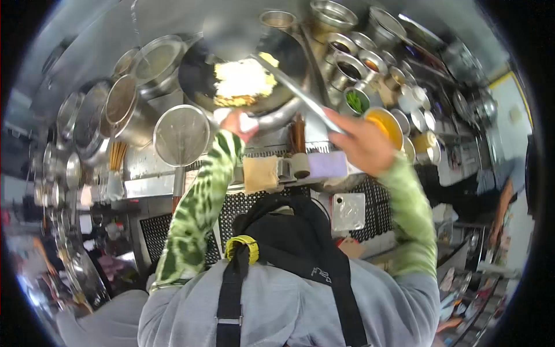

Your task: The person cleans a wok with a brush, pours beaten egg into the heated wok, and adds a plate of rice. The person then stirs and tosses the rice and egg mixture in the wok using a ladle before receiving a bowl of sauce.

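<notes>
Nearest are the grey shirt (289,309), with black straps (229,295) and a yellow band (243,248) looped round one of them, and beyond it black mats (376,214) on the floor. At the table's (149,188) near edge, a tan cloth (260,174), a small roll (300,166) and a purple cloth (328,165) sit in a row between the two green-sleeved forearms. The right hand (368,141) is clenched round a long metal tool (303,96), which slants away leftward over the wok (193,78); which kind of head it has cannot be told. The left hand (236,124) grasps a white rag (249,122) at the wok's near rim; whether it also grips metal underneath is hidden. A round strainer (181,136) lies just left of that hand, with thin sticks (117,156) standing farther left and a tall pot (130,118) behind them. Just beyond the right hand are a bowl (399,124) with orange contents and a cup of chopped greens (354,102). The food (245,81) lies inside the wok, glaring white in the middle, yellow at its edges and browned along the near side. A grey blur covers the wok's far part. Past it stand a small pan (277,19) and, to the right, a larger pot (333,13).
</notes>
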`<state>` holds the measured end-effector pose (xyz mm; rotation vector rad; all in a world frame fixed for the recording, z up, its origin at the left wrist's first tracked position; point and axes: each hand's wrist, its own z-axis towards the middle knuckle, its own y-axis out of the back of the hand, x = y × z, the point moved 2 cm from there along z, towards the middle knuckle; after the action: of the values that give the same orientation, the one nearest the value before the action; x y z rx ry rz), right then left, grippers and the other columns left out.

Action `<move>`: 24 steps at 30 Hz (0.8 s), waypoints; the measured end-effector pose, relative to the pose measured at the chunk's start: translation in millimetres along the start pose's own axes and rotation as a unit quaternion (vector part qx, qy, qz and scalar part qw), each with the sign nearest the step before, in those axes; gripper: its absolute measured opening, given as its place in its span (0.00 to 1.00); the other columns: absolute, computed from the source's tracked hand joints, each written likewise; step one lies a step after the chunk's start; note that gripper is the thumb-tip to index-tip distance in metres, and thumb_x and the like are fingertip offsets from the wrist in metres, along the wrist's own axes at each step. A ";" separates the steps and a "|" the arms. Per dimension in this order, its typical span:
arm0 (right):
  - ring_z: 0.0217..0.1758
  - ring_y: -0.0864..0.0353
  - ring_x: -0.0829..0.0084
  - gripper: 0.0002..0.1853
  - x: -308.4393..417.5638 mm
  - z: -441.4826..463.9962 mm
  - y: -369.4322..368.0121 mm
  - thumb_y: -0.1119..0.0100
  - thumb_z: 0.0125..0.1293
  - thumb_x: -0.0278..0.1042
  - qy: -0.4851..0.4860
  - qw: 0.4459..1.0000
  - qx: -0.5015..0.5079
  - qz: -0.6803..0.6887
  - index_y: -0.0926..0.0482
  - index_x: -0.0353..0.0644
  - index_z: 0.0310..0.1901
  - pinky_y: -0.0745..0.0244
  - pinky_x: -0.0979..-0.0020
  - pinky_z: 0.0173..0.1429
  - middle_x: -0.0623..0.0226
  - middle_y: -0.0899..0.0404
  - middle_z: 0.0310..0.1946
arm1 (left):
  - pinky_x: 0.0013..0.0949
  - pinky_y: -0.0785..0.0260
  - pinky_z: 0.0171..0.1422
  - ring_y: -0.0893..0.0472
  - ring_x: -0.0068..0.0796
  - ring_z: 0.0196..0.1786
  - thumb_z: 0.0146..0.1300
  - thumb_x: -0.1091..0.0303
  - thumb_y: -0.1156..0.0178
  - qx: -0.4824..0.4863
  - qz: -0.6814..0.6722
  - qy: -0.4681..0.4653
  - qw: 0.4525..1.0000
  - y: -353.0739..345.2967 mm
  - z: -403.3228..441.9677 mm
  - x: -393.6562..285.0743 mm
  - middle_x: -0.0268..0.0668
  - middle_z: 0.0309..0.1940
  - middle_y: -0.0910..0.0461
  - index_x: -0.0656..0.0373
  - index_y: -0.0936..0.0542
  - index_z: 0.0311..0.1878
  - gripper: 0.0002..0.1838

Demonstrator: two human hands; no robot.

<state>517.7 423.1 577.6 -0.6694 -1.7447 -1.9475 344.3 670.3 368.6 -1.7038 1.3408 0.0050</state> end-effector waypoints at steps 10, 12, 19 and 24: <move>0.33 0.23 0.43 0.28 -41.2 58.2 -36.6 0.45 0.63 0.28 0.046 0.988 0.082 -0.124 0.35 0.38 0.66 0.26 0.55 0.44 0.45 0.21 0.39 | 0.42 0.21 0.47 0.22 0.39 0.44 0.62 0.68 0.43 -0.030 0.096 0.034 0.994 -1.1 -54.2 42.8 0.43 0.45 0.28 0.61 0.32 0.53 0.17; 0.27 0.22 0.49 0.28 -20.6 43.8 -34.1 0.46 0.64 0.28 0.020 0.998 0.037 -0.045 0.35 0.40 0.67 0.25 0.59 0.37 0.47 0.20 0.38 | 0.41 0.20 0.45 0.21 0.38 0.43 0.63 0.68 0.45 -0.029 0.095 0.026 0.995 19.1 -84.0 67.8 0.42 0.43 0.27 0.62 0.32 0.52 0.16; 0.19 0.26 0.77 0.26 31.3 11.9 -26.8 0.53 0.72 0.33 -0.171 0.823 -0.021 0.541 0.40 0.44 0.70 0.29 0.77 0.20 0.58 0.22 0.33 | 0.41 0.21 0.40 0.22 0.37 0.38 0.64 0.67 0.47 -0.009 0.040 -0.022 0.999 6.0 -18.7 29.0 0.41 0.40 0.25 0.60 0.30 0.46 0.10; 0.31 0.20 0.65 0.44 9.7 41.6 -29.8 0.61 0.67 0.69 -0.036 0.698 0.017 0.715 0.44 0.36 0.70 0.21 0.70 0.30 0.41 0.24 0.49 | 0.48 0.22 0.44 0.23 0.40 0.43 0.61 0.66 0.44 -0.062 0.036 -0.005 0.997 -22.0 -5.8 2.5 0.42 0.41 0.27 0.55 0.27 0.46 0.11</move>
<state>494.5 467.6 563.9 -1.4642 -0.6548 -0.7183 359.1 663.8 384.9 -1.7548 1.4190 0.1418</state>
